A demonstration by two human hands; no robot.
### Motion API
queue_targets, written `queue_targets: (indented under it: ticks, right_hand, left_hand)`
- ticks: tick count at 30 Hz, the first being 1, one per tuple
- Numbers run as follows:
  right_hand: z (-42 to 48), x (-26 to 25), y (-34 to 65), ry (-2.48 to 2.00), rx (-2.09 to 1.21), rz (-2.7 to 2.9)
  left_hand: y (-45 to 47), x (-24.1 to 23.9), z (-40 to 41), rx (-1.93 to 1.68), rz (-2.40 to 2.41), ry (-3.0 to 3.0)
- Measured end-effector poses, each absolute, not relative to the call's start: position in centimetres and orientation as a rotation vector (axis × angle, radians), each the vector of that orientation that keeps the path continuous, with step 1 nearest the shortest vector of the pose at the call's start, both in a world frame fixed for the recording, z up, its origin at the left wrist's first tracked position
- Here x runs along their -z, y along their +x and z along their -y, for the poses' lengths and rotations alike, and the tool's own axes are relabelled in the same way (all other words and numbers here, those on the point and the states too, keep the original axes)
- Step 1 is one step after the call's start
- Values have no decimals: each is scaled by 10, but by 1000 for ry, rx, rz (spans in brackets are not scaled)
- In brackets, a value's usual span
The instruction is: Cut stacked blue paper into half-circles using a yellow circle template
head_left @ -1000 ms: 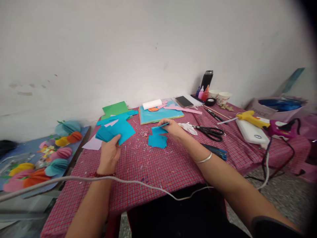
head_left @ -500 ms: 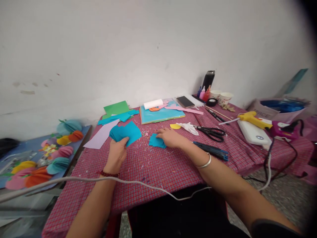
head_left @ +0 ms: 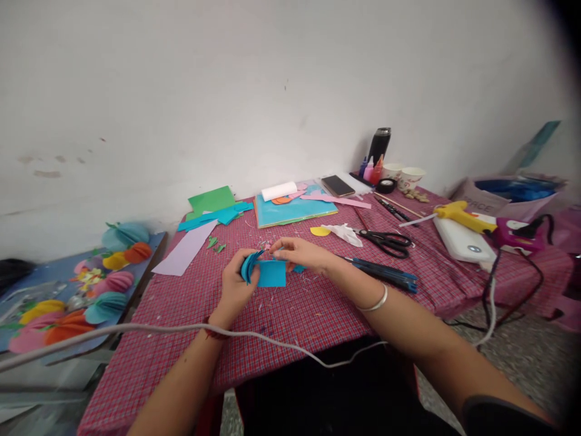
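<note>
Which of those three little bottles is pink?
The middle bottle: it's the only pink one, between the dark blue bottle and the reddish bottle.

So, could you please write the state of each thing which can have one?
Blue papers, bent, in left hand.
Phone, flat, screen dark.
Black bottle, upright.
Paper cups, upright.
White tissue, crumpled.
Glue gun, lying, white stick protruding.
Scissors, lying flat, blades partly hidden.
White roll, on its side.

A checked red cloth (head_left: 272,312) covers the table (head_left: 157,303). Black-handled scissors (head_left: 379,237), a lilac sheet (head_left: 185,248) and green scraps (head_left: 212,242) lie on it.
</note>
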State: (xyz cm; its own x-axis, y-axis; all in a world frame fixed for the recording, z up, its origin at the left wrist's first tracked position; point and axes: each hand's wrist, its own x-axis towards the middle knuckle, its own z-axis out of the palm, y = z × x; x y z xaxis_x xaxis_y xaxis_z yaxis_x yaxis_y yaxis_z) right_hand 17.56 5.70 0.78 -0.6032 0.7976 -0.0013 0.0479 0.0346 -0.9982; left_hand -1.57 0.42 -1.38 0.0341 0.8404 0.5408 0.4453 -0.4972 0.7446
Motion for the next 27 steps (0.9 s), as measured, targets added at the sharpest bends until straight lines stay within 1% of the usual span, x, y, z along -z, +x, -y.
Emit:
queue_targets:
  ticks: [3,5,7,9,10,12,13,15,20,22,25,27]
  right_hand:
    - [-59,-5,176,-805,-1692,1704]
    - [-65,-3,177,-804,-1646,1650]
    - [-75,-1,181,-865,-1434,1616]
    - [-84,3,186,-982,-1118,1665]
    - [-88,5,189,-1064,-945,1760]
    - [-91,10,193,-1225,-631,2046]
    - [-92,13,194,-1283,-510,2181]
    - [-90,17,196,-1328,-375,2351]
    - [-83,9,191,-1256,-321,2324]
    - [-77,3,186,-1123,-448,2175]
    - [-64,-3,177,-892,-758,1970]
    - [-56,-4,172,-827,-833,1935]
  left_hand:
    - [-13,14,-7,-1460,-1295,1879]
    - [-14,13,-13,-1571,-1313,1701]
    - [-17,8,-19,-1762,-1322,1417]
    - [-23,1,-24,-1879,-1249,1125]
    - [-26,-2,-25,-1856,-1174,1015]
    - [-31,-9,-24,-1676,-993,870]
    - [-33,-11,-23,-1562,-905,825]
    - [-33,-12,-20,-1387,-766,761]
    - [-24,-5,-13,-1216,-695,782]
    - [-20,1,-13,-1165,-709,825]
    - [-16,10,-12,-1099,-726,899]
    - [-13,16,-11,-1073,-734,948]
